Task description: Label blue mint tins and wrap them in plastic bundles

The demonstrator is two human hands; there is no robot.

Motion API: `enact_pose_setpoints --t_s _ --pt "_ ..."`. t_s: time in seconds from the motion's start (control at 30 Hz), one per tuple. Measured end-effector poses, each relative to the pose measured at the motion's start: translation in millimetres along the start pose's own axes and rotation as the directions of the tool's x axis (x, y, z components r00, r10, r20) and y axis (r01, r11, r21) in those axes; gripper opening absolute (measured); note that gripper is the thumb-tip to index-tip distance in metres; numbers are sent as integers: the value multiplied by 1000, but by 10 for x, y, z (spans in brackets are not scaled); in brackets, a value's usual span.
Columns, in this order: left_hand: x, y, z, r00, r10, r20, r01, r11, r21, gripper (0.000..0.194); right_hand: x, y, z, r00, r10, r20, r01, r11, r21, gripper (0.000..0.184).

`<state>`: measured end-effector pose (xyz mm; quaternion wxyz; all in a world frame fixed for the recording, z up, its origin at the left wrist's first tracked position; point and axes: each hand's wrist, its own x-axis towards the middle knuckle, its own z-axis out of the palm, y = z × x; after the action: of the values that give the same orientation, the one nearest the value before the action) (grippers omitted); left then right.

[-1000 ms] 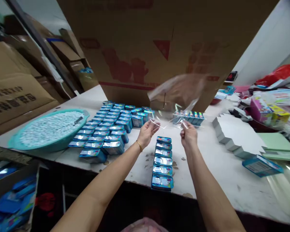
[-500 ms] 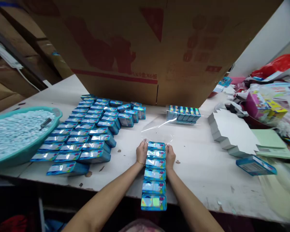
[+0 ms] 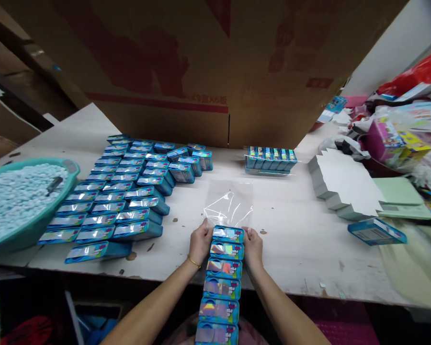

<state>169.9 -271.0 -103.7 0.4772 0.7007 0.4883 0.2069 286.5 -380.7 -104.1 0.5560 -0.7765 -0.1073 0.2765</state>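
A row of several small blue boxes (image 3: 222, 287) runs toward me in the middle, its near end past the table's front edge. At its far end a clear plastic bag (image 3: 230, 203) lies flat on the table, its mouth at the first box. My left hand (image 3: 200, 243) is closed on the left side of the bag's mouth, beside the far boxes. On the opposite side my right hand (image 3: 253, 248) pinches the right edge of the mouth, thumb on top. How far the first box sits inside the bag is hard to tell.
Many blue boxes (image 3: 109, 191) stand in rows at the left, beside a teal basin (image 3: 73, 175) of pale pieces. A wrapped box group (image 3: 271, 160) stands before the large carton (image 3: 201, 115). White cut card (image 3: 345, 184) is stacked at the right, near a single box (image 3: 377, 231).
Both hands have brought the bag down from the air to the far end of the box row. The row has shifted toward me, over the table edge.
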Motion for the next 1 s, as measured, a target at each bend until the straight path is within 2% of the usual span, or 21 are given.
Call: enact_pose_setpoints --t_s 0.07,0.13,0.2,0.27,0.33,0.4,0.47,0.53,0.67,0.7,0.77,0.83,0.87,1.0 --pt "-38 39 -59 999 31 18 -33 986 166 62 -64 -31 -88 997 -69 21 71 989 -132 35" --pt "-79 46 -109 995 89 34 -95 942 323 68 -140 -66 -176 989 -147 15 142 923 -359 38" --pt "-104 38 -144 979 194 63 -202 877 436 58 -194 -105 -248 969 -242 45 217 754 -620 39" --pt "-99 43 -167 944 320 84 -315 794 519 39 -211 -149 -295 925 -357 129 312 519 -796 33" --pt "-71 84 -183 898 433 82 -397 715 575 28 -199 -207 -320 851 -476 222 403 322 -856 26" --pt "-37 162 -197 850 520 89 -464 656 595 26 -169 -289 -333 778 -554 297 471 200 -859 22" --pt "-9 259 -211 817 564 117 -518 629 579 26 -124 -396 -344 756 -554 348 507 160 -847 20" --pt "14 358 -225 820 554 146 -532 643 550 24 -60 -523 -363 782 -512 356 517 213 -829 19" --pt "66 528 -273 894 415 170 -441 742 505 19 64 -755 -408 852 -397 342 504 441 -742 20" --pt "79 562 -289 911 372 180 -411 769 490 18 73 -790 -411 856 -381 349 504 463 -729 21" --pt "96 615 -320 928 319 193 -373 797 474 18 47 -814 -402 843 -407 351 518 439 -734 22" --pt "90 639 -339 913 359 196 -408 778 477 18 -20 -777 -382 788 -515 337 550 346 -760 22" --pt "76 636 -343 893 407 192 -447 753 483 19 -58 -740 -374 743 -577 339 573 285 -769 23" --pt "-57 506 -345 803 571 168 -565 642 518 26 -176 -521 -409 514 -752 413 675 56 -736 24"
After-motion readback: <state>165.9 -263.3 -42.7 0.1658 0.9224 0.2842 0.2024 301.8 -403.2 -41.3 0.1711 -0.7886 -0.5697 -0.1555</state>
